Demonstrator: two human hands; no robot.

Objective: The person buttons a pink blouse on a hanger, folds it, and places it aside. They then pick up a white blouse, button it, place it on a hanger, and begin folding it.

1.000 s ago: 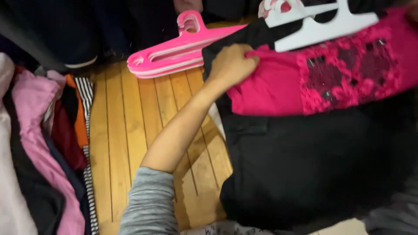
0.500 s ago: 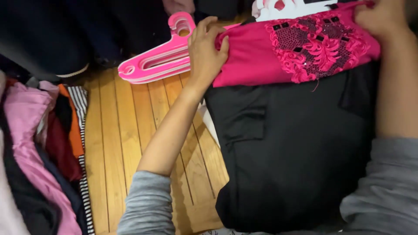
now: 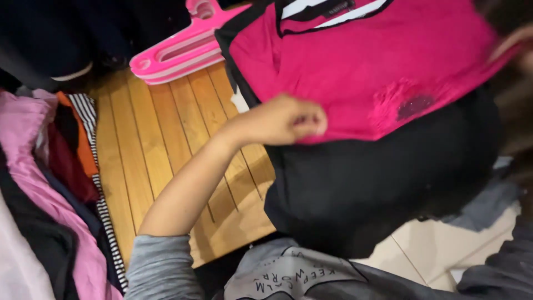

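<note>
A bright pink garment (image 3: 355, 61) with a dark sparkly patch lies spread over a black garment (image 3: 377, 178) on a wooden slatted surface (image 3: 161, 144). My left hand (image 3: 283, 119) pinches the pink garment's lower left edge. My right hand (image 3: 519, 47) is blurred at the right edge, gripping the pink garment's right side. A black and white collar shows at the pink garment's top.
Pink plastic hangers (image 3: 183, 50) lie at the back of the wooden surface. A heap of clothes (image 3: 50, 189) in pink, orange, red and stripes sits at the left. Pale floor tiles (image 3: 444, 250) show at the lower right.
The pink garment has been unfolded downward and now covers more of the black one. My left hand moved down and right with its edge; my right hand shifted to the right edge.
</note>
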